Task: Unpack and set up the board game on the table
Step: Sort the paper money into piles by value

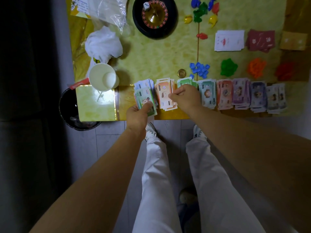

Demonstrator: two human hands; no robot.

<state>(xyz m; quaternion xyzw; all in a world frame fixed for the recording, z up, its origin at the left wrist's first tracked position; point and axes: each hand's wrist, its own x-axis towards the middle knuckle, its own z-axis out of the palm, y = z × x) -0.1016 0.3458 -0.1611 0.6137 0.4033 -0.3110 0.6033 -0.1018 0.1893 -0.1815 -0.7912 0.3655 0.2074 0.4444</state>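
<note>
The play money [224, 93] lay along the near edge of the table [159, 52], sorted by colour into a row of piles; the left hand [138, 115] gripped a fan of green and blue notes [145, 96], thumb pressed on top, just left of the orange pile [162, 88]; the right hand [185, 96] had its fingers curled, pinching an orange note [165, 100] on top of that pile, and hid part of the green pile [184, 81] beyond it. The trouble I would expect came from where the piles sat; several reached right to the table's edge, so a sleeve or wrist dragged across them could sweep notes to the floor [111, 132], or into the bin [67, 106] below the corner; the fan looked loosely held, and thinning it one-handed might let notes slide out; a green note could also land on the wrong pile, since the colours ran close together.
</note>
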